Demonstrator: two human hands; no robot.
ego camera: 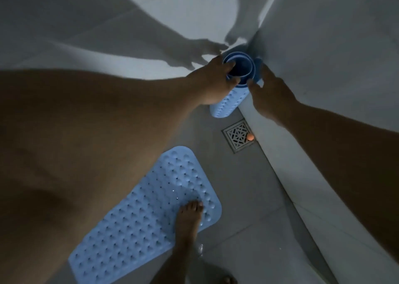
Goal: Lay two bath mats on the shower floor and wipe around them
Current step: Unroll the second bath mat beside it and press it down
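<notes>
A light blue bath mat [149, 214] with raised bumps lies flat on the grey shower floor, and a bare foot stands on its near right corner. A second blue mat, rolled into a tube [232, 99], stands upright in the corner where two walls meet. My left hand [212, 83] grips the top rim of the roll, fingers hooked inside the opening. On the roll's right side my right hand [269, 96] has its fingers spread, with the fingertips touching the roll's upper edge.
A square metal floor drain [237, 135] sits just in front of the roll, with a small orange ball [250, 137] at its right edge. White tiled walls [323, 67] close the corner on the right and behind. Water drops glisten on the floor near the foot.
</notes>
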